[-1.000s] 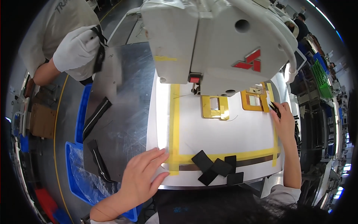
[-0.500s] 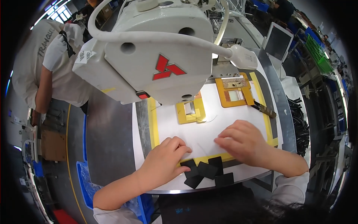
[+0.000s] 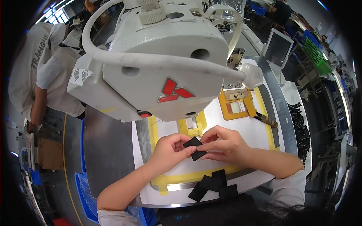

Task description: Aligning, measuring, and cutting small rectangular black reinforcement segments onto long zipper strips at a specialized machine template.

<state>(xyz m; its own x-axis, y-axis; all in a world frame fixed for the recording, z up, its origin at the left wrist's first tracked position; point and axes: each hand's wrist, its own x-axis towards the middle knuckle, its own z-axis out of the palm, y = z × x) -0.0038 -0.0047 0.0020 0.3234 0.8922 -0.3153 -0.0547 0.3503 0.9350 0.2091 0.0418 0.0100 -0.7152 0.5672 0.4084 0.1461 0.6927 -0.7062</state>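
Observation:
A small black rectangular piece (image 3: 194,154) is pinched between my two hands, above the white work surface. My left hand (image 3: 166,151) grips its left side with thumb and fingers. Its right side is between the fingertips of my right hand (image 3: 225,146). Several similar black pieces (image 3: 210,183) lie overlapping at the near edge of the table. Just beyond my hands sits a yellow frame (image 3: 201,119) with a small window, partly hidden by the machine head. An orange-yellow frame (image 3: 227,112) with a metal plate lies farther right, a dark clip-like bar (image 3: 267,119) at its corner.
A big white machine head (image 3: 151,81) with a thick hose overhangs the work area. Yellow tape (image 3: 211,171) borders the white sheet. Black strips (image 3: 299,128) hang at the right, below a screen (image 3: 279,45). Another person (image 3: 52,71) stands at left; a blue bin (image 3: 85,196) is below.
My left hand has lifted one black piece from the group and moved forward. My right hand has come in to meet it, and both now hold the piece. The view has shifted slightly.

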